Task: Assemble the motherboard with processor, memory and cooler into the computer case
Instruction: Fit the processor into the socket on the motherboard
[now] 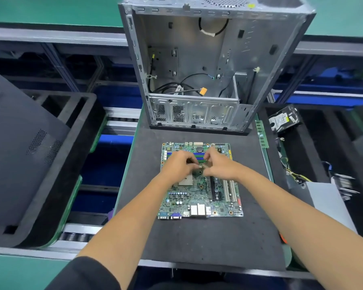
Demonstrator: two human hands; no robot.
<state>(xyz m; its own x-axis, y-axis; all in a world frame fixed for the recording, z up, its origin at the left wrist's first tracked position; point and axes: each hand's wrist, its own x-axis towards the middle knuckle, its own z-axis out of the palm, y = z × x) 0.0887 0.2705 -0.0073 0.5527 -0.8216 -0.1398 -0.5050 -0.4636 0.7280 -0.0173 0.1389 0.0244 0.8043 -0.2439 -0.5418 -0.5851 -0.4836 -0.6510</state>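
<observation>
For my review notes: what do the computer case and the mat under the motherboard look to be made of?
Computer case: bare sheet metal, likely steel, grey and dully reflective, with stamped ribs and punched vents. Mat: dark, matte and speckled, probably foam or rubber; the look leaves it open.

A dark foam mat is spread over the tabletop, whose green edge is seen along the mat's left side. To the left, a black foam tray is set on a roller conveyor, and a dark perforated side panel is laid tilted across it. To the right, a hard drive is seen in another black tray, with a bundle of yellow and black wires nearer and a grey metal box just beside them.
</observation>
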